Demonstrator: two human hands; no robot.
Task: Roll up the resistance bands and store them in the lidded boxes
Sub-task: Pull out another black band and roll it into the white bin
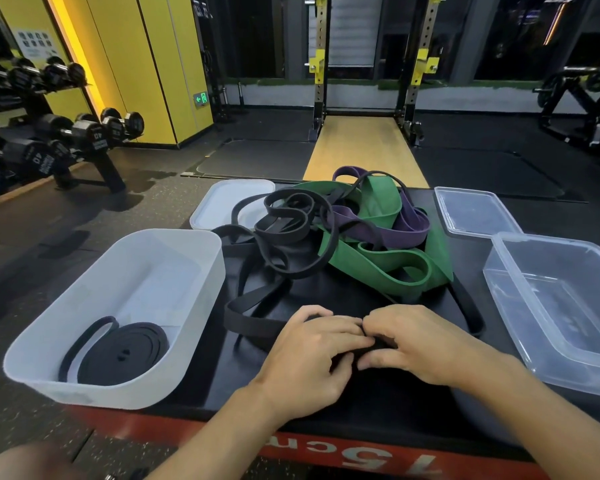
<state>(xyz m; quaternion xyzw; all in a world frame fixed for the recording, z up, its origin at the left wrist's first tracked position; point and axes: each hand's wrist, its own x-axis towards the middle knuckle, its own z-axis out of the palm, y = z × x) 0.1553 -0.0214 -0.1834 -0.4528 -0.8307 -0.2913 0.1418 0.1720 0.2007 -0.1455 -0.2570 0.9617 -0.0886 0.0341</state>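
While both hands meet at the near middle of the platform [219,393], the left hand [309,355] and right hand [420,344] curl their fingers round one end of a black band [250,323], fingertips touching; its free length trails away to the left and back toward the pile. Behind the hands lies a tangle of black loops [291,216], a green band [378,265] and a purple band [395,233], all overlapping. To the left a white box [201,306] holds a rolled band [125,355] lying flat, its tail loose. A clear box [520,306] stands to the right. The white lid [219,202] and clear lid [475,213] lie behind their boxes.
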